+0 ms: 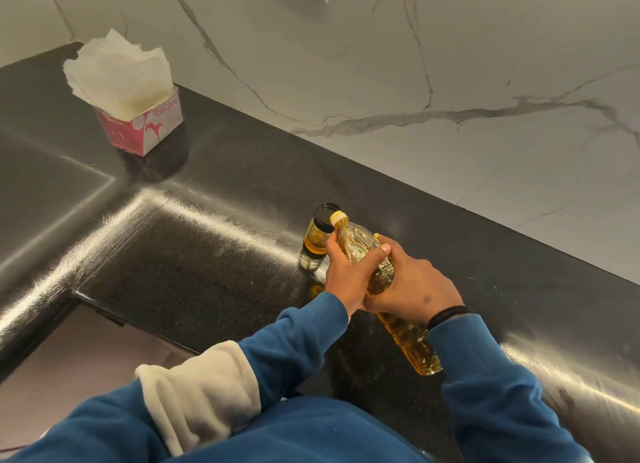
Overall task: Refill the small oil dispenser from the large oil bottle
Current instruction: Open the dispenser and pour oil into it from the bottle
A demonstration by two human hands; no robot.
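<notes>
The large oil bottle (408, 338), clear plastic with yellow oil, is tilted with its yellow neck over the black mouth of the small oil dispenser (317, 235). The dispenser is a small glass jar standing upright on the black counter, with some amber oil in it. My left hand (346, 268) wraps the bottle's upper part near the neck, right beside the dispenser. My right hand (412, 286) grips the bottle's middle from the other side, with a small yellow cap showing at its fingertips. The bottle's base points back toward me.
A pink tissue box (138, 123) with white paper sticking out stands at the far left. The black counter (207, 220) runs along a white marble wall (450, 81) and has a front edge at the lower left. A beige cloth (201, 393) lies over my left forearm.
</notes>
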